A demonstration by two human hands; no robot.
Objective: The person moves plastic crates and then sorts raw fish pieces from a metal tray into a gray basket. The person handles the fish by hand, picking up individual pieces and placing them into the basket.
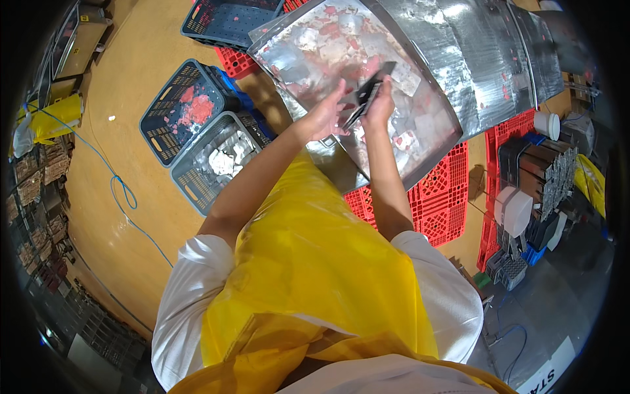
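Note:
A large metal tray (433, 106) lies before me, with ice-like translucent blocks (295, 59) and pink-red scraps (330, 28) spread in it. Over its near part, my right hand (379, 106) grips a dark, flat, blade-like object (369, 91), blurred, whose exact kind I cannot tell. Just left of it is my left hand (327, 111), fingers spread and partly behind the object; whether they touch it is unclear.
Left of the tray stand a grey plastic crate (167, 108) with pink-red bits and another crate (189, 189) with whitish pieces. An empty-looking dark crate (231, 24) is beyond. Red plastic pallets (443, 197) lie below the metal table (472, 59). A blue hose (106, 162) crosses the floor.

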